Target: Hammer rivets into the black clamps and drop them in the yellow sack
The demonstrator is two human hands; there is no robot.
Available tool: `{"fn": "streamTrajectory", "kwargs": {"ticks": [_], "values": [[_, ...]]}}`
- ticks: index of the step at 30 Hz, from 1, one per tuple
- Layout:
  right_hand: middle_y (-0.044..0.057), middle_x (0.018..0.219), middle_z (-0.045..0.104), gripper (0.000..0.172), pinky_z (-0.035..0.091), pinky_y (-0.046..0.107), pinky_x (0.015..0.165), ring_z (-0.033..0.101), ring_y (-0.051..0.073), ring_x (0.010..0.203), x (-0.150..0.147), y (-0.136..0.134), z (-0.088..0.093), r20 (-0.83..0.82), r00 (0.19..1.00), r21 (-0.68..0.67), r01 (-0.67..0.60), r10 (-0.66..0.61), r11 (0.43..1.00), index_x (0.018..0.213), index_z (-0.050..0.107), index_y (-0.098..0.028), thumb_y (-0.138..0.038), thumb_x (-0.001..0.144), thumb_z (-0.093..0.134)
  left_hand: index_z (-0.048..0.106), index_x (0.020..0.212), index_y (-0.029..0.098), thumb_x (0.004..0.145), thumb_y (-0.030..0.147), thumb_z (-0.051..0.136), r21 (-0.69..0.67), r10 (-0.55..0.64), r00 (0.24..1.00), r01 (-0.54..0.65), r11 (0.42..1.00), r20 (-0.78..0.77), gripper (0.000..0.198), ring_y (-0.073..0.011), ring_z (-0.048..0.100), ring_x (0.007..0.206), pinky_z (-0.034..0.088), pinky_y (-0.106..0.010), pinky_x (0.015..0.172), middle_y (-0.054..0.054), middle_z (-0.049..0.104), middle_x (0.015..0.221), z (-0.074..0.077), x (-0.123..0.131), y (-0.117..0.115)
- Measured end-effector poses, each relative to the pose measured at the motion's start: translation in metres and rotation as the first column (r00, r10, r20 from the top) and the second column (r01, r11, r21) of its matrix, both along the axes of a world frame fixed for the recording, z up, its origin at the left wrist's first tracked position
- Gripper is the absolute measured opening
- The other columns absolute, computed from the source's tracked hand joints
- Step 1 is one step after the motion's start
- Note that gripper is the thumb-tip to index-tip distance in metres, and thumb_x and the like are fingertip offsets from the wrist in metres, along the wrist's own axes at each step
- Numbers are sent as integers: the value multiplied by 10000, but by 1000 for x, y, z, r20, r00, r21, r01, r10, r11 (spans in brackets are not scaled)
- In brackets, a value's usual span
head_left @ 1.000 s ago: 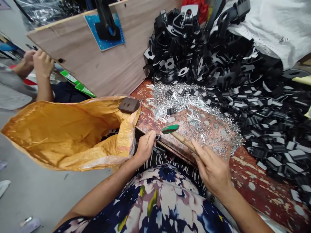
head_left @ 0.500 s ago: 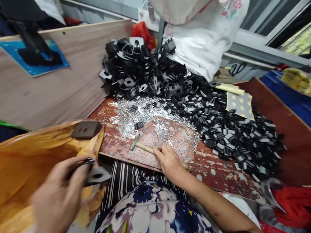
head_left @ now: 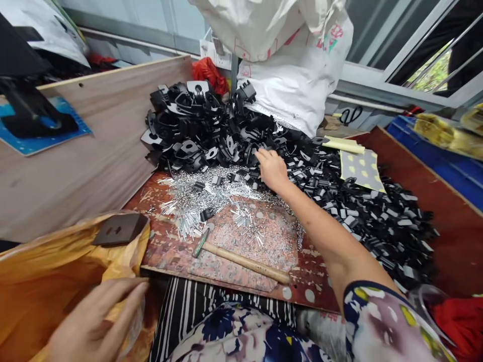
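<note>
Right hand out at the heap of black plastic parts, fingertips right at the pieces; whether they're clamped on one, I can't tell. Left hand, blurred, hangs at the yellow bag; can't tell if its fingers meet. And the hammer lies on the table, green-marked head leftward, just below scattered metal pins.
</note>
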State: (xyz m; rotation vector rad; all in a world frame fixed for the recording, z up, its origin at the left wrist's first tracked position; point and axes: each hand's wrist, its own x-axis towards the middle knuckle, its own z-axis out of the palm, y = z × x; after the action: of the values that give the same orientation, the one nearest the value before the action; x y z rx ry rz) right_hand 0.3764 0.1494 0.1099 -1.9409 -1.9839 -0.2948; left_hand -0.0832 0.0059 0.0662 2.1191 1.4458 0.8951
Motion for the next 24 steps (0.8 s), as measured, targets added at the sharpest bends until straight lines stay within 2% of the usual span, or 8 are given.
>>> {"fn": "streamTrajectory", "kwargs": {"ticks": [2, 4, 7, 10, 13, 17, 21, 24], "values": [[158, 1446, 578, 611, 438, 528, 993, 469, 344, 1257, 19, 28, 4, -24, 999, 0, 42, -42, 999, 1498, 506, -178, -36, 909, 425, 765, 866, 334, 833, 527, 693, -22, -99, 995, 99, 995, 8, 208, -267, 730, 774, 555, -335, 787, -18, 794, 871, -1, 19, -2], [171, 1358, 624, 614, 409, 518, 1019, 471, 346, 1242, 35, 35, 2, -126, 991, -1, 52, -51, 999, 1477, 533, -176, -49, 878, 475, 774, 881, 311, 844, 485, 701, -80, -160, 987, 161, 984, 28, 193, -259, 733, 780, 550, -300, 779, -27, 794, 872, -4, 33, -5], [163, 1181, 675, 379, 412, 483, 1015, 531, 330, 1152, 55, 14, -10, -287, 955, 28, 80, -69, 996, 1195, 722, -184, -121, 871, 536, 771, 869, 283, 865, 455, 699, -215, -162, 983, 177, 960, 87, 187, -246, 716, 788, 532, -270, 769, -32, 775, 862, -9, 42, -7], [121, 1086, 676, 195, 453, 449, 991, 584, 296, 1062, 70, -21, -26, -459, 883, 79, 152, -99, 985, 963, 749, -206, -244, 887, 574, 733, 771, 249, 886, 482, 683, -372, -134, 970, 204, 906, 205, 265, -221, 656, 720, 500, -260, 703, -28, 714, 761, -11, 52, -5], [80, 989, 661, 290, 535, 390, 858, 634, 237, 909, 74, -46, -42, -661, 742, 123, 253, -111, 960, 962, 714, -212, -440, 936, 536, 672, 674, 217, 900, 542, 664, -533, -93, 919, 303, 790, 384, 396, -191, 573, 672, 461, -253, 651, -23, 634, 674, -8, 78, 1], [12, 747, 602, 468, 540, 301, 608, 557, 135, 564, 67, -58, -56, -858, 506, 68, 275, -85, 959, 886, 653, -211, -633, 950, 461, 732, 840, 214, 823, 572, 758, -646, 99, 758, 471, 601, 645, 359, -154, 546, 640, 443, -234, 624, -14, 653, 684, -1, 122, 9], [-27, 622, 555, 423, 499, 261, 523, 487, 105, 484, 53, -70, -45, -920, 390, 4, 112, -40, 994, 778, 644, -203, -606, 902, 603, 730, 888, 192, 787, 495, 828, -674, 232, 652, 589, 446, 722, 334, -106, 527, 580, 421, -200, 569, -10, 658, 686, 3, 148, 11], [7, 764, 644, 293, 552, 285, 631, 594, 126, 633, 18, -98, -33, -914, 405, -10, -69, 19, 998, 768, 685, -196, -451, 911, 666, 706, 1149, 237, 845, 494, 781, -659, 324, 574, 638, 399, 752, 405, -122, 563, 612, 444, -210, 545, -38, 711, 820, 4, 157, 12]]}}
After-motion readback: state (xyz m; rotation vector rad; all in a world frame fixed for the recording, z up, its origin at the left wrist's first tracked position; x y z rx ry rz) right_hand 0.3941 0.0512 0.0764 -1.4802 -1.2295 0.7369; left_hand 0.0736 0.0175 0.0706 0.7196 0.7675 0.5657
